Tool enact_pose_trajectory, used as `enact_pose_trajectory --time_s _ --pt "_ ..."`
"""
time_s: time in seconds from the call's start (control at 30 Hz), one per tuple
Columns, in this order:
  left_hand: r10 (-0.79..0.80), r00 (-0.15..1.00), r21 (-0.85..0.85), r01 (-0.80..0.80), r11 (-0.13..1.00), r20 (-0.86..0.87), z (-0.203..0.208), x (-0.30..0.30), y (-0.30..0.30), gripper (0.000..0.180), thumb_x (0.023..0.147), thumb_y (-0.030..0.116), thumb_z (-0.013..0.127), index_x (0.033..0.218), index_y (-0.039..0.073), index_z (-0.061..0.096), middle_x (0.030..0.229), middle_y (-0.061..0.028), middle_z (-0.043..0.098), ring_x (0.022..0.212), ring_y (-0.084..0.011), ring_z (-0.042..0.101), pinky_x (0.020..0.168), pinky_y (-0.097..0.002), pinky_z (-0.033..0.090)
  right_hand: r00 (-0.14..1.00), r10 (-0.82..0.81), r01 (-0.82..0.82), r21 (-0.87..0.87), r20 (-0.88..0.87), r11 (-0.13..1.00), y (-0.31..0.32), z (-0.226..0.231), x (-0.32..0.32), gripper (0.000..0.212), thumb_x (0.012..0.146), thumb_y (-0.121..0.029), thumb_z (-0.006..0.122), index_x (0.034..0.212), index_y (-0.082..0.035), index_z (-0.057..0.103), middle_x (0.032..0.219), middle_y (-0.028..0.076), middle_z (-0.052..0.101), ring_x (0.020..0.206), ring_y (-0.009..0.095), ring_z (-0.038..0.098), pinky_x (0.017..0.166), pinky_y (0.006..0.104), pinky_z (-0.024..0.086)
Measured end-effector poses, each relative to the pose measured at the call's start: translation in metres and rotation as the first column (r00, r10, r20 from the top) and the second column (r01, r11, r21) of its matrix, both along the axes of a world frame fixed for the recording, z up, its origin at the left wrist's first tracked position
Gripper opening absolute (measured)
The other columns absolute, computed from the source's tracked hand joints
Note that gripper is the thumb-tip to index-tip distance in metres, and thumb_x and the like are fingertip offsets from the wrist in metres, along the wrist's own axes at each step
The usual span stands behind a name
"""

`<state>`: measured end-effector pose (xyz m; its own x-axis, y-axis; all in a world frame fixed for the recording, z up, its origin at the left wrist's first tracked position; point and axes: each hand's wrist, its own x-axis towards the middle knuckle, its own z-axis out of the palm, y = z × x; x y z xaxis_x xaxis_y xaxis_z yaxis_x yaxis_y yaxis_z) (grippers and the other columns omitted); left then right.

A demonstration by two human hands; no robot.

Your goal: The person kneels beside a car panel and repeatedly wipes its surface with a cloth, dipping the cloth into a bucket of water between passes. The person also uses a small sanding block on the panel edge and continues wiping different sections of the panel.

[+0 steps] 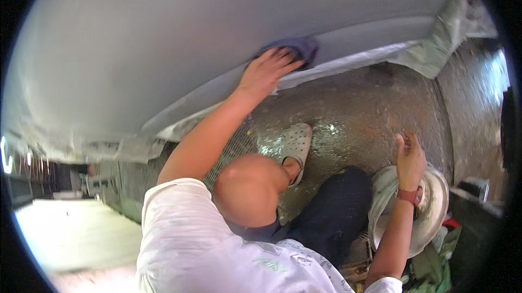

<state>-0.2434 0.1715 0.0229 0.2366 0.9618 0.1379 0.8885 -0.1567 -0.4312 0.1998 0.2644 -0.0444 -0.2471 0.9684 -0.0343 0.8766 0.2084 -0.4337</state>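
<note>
A dark blue-purple cloth (309, 49) lies against the lower edge of a large grey painted panel (163, 26), which looks like a vehicle body. My left hand (272, 67) presses the bunched cloth there, fingers spread over it and slightly blurred. My right hand (410, 157) is in the air over the near side of a round whitish tub (437, 211), thumb apart from the half-bent fingers. Nothing shows in that hand. A red-brown watch strap (409, 195) circles the right wrist.
Pale plastic sheeting (432, 53) hangs along the panel's lower edge. The wet brown floor (353, 108) shines below it. A light perforated clog (298, 143) is on my foot, near a grey grating (236, 146). Greenish cloth (432, 271) lies beside the tub.
</note>
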Motion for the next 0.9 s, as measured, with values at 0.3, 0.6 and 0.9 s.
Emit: enact_pose_trajectory --time_s 0.3,0.6,0.9 --pt "0.887 0.455 0.206 -0.863 0.462 -0.084 0.018 -0.118 -0.267 0.053 0.104 0.043 0.048 0.137 0.005 0.064 0.135 -0.0246 0.063 0.129 -0.0429 0.056 0.123 -0.0606 0.023 0.999 0.044 -0.044 0.003 0.026 0.999 0.002 -0.004 0.008 0.049 0.100 -0.054 0.060 0.124 -0.012 0.070 0.105 0.016 0.076 0.093 0.036 0.073 0.080 0.0477 0.055" --pt "0.221 0.718 0.727 -0.684 0.053 0.660 0.025 -0.117 -0.153 0.083 0.111 0.049 0.026 0.160 -0.010 -0.004 0.167 -0.0351 -0.012 0.156 -0.0505 -0.009 0.126 -0.0623 -0.005 0.996 0.069 -0.068 -0.017 0.048 0.998 0.006 -0.006 0.003 0.050 0.101 -0.054 0.059 0.124 -0.010 0.069 0.107 0.016 0.076 0.099 0.037 0.073 0.084 0.0482 0.055" --pt "0.021 0.881 0.376 -0.223 0.899 0.472 0.014 0.020 0.028 0.031 0.095 0.042 0.064 0.123 0.031 0.069 0.154 0.0000 0.051 0.146 -0.0375 0.041 0.118 -0.0641 0.031 0.982 0.132 -0.129 -0.031 0.136 0.991 0.011 -0.016 0.009 0.052 0.101 -0.055 0.058 0.123 -0.010 0.069 0.107 0.018 0.076 0.102 0.040 0.072 0.084 0.0509 0.055"
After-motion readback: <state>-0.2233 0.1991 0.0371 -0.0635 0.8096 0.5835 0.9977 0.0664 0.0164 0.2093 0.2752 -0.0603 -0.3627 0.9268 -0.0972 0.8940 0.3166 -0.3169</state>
